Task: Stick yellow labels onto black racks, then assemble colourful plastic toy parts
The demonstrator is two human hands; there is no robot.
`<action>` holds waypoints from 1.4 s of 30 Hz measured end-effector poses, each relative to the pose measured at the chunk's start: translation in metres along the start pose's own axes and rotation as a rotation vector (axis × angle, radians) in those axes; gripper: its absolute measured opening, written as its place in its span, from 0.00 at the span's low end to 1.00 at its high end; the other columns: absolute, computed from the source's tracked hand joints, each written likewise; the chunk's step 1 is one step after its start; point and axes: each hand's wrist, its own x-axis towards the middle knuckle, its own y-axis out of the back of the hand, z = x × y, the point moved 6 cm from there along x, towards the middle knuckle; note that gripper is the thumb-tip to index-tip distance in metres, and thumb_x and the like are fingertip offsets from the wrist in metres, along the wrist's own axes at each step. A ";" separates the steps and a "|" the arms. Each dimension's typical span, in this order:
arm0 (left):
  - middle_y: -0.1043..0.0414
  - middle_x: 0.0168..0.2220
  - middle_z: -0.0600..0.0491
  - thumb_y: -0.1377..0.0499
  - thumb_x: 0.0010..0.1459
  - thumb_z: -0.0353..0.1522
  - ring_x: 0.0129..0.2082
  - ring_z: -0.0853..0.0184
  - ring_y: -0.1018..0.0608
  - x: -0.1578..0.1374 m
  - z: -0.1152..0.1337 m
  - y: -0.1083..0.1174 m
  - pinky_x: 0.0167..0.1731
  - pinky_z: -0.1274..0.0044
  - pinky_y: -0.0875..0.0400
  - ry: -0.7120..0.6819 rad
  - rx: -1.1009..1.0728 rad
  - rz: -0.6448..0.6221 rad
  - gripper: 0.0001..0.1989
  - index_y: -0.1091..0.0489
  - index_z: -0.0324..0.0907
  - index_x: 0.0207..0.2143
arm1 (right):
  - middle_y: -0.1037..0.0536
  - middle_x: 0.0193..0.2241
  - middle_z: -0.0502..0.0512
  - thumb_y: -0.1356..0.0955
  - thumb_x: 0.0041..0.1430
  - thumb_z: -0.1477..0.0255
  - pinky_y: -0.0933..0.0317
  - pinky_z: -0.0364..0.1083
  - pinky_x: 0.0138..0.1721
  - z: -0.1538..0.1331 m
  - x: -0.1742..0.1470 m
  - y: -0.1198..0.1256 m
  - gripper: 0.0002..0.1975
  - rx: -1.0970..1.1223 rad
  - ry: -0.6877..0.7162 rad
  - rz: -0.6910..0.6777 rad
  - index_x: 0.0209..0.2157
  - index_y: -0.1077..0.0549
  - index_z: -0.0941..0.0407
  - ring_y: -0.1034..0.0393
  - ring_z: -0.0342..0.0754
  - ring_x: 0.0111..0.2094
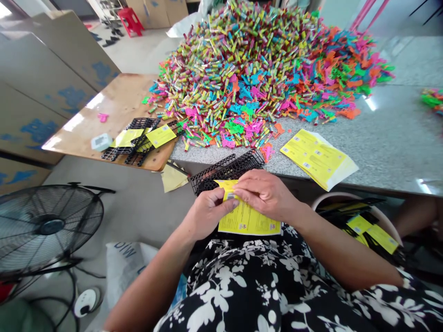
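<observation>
A yellow printed sheet [251,219] lies over my lap, its upper part between my two hands. My left hand [209,210] pinches the sheet's left side, thumb on top. My right hand [265,193] is closed over the upper edge, fingertips pressed on the paper close to the left thumb. Just beyond the hands, black plastic racks [228,168] with rows of holes lean at the table's edge. A stack of yellow printed sheets [316,157] rests on the table to the right.
A large heap of small coloured tubes [242,50] and plastic toy pistols [332,69] covers the granite table [391,138]. More racks with yellow cards [162,135] lie on the wooden board [121,97]. A bucket [321,200] stands right, a fan [51,226] left.
</observation>
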 end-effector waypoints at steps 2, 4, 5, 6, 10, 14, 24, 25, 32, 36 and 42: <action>0.22 0.31 0.53 0.30 0.58 0.48 0.33 0.62 0.20 0.000 0.001 -0.001 0.32 0.73 0.24 -0.014 0.050 -0.018 0.18 0.20 0.42 0.37 | 0.16 0.41 0.57 0.31 0.74 0.61 0.32 0.54 0.50 0.001 0.000 0.000 0.12 0.017 -0.033 0.012 0.44 0.17 0.52 0.23 0.53 0.44; 0.23 0.31 0.53 0.32 0.60 0.47 0.33 0.63 0.21 0.000 0.004 0.000 0.31 0.75 0.25 -0.039 0.121 -0.007 0.17 0.20 0.42 0.37 | 0.16 0.40 0.56 0.29 0.72 0.60 0.32 0.52 0.48 0.002 0.002 0.000 0.12 0.052 -0.064 0.010 0.43 0.16 0.52 0.23 0.52 0.44; 0.23 0.31 0.53 0.32 0.60 0.47 0.32 0.64 0.22 -0.001 0.006 0.001 0.30 0.76 0.26 -0.053 0.153 0.002 0.16 0.20 0.42 0.37 | 0.17 0.39 0.56 0.29 0.72 0.60 0.31 0.51 0.47 0.003 0.003 0.000 0.12 0.090 -0.087 0.009 0.42 0.16 0.52 0.23 0.51 0.43; 0.23 0.31 0.53 0.32 0.60 0.46 0.33 0.64 0.22 -0.002 0.008 0.001 0.30 0.76 0.26 -0.064 0.177 0.005 0.16 0.20 0.43 0.37 | 0.17 0.39 0.56 0.29 0.72 0.61 0.31 0.50 0.45 0.004 0.003 0.001 0.12 0.136 -0.119 0.012 0.41 0.16 0.53 0.23 0.50 0.41; 0.21 0.34 0.52 0.32 0.60 0.46 0.35 0.62 0.21 -0.006 0.014 -0.002 0.33 0.75 0.25 -0.082 0.191 -0.049 0.15 0.20 0.43 0.38 | 0.17 0.37 0.55 0.31 0.74 0.63 0.31 0.47 0.40 0.013 0.002 0.008 0.14 0.267 -0.244 0.055 0.37 0.16 0.53 0.22 0.48 0.38; 0.24 0.31 0.54 0.33 0.62 0.46 0.32 0.64 0.24 -0.005 0.011 0.000 0.30 0.77 0.29 -0.068 0.206 -0.008 0.16 0.20 0.43 0.38 | 0.16 0.43 0.56 0.26 0.69 0.62 0.29 0.51 0.50 0.003 0.001 0.009 0.10 0.215 -0.083 0.060 0.44 0.17 0.52 0.22 0.52 0.46; 0.23 0.38 0.53 0.37 0.68 0.40 0.36 0.68 0.25 -0.005 0.016 -0.004 0.34 0.79 0.31 -0.198 0.287 -0.021 0.11 0.21 0.41 0.42 | 0.16 0.37 0.54 0.30 0.73 0.68 0.31 0.45 0.42 0.003 0.004 0.007 0.10 0.296 -0.173 0.027 0.39 0.16 0.54 0.22 0.47 0.38; 0.23 0.38 0.53 0.37 0.68 0.39 0.36 0.68 0.25 -0.006 0.017 -0.004 0.34 0.79 0.31 -0.202 0.293 -0.023 0.11 0.21 0.41 0.41 | 0.17 0.37 0.54 0.30 0.73 0.68 0.31 0.45 0.41 0.006 0.003 0.007 0.10 0.298 -0.207 0.029 0.38 0.16 0.54 0.22 0.47 0.38; 0.25 0.34 0.55 0.38 0.69 0.35 0.34 0.70 0.27 -0.007 0.028 -0.006 0.34 0.80 0.34 -0.296 0.436 0.012 0.08 0.22 0.41 0.38 | 0.16 0.45 0.57 0.26 0.69 0.63 0.29 0.52 0.51 -0.004 0.001 0.003 0.10 0.186 0.008 0.007 0.46 0.18 0.52 0.22 0.53 0.47; 0.30 0.29 0.57 0.38 0.68 0.34 0.31 0.71 0.30 -0.007 0.030 -0.007 0.33 0.79 0.36 -0.321 0.501 0.070 0.10 0.26 0.41 0.32 | 0.16 0.43 0.58 0.31 0.75 0.68 0.29 0.50 0.50 -0.006 0.002 0.002 0.10 0.176 0.019 -0.006 0.45 0.17 0.53 0.22 0.51 0.46; 0.34 0.29 0.57 0.38 0.67 0.33 0.30 0.72 0.31 -0.009 0.033 -0.005 0.31 0.79 0.37 -0.349 0.475 0.094 0.14 0.31 0.41 0.27 | 0.16 0.38 0.56 0.32 0.75 0.65 0.29 0.47 0.45 0.002 0.003 0.006 0.13 0.361 -0.115 0.012 0.41 0.16 0.54 0.22 0.48 0.41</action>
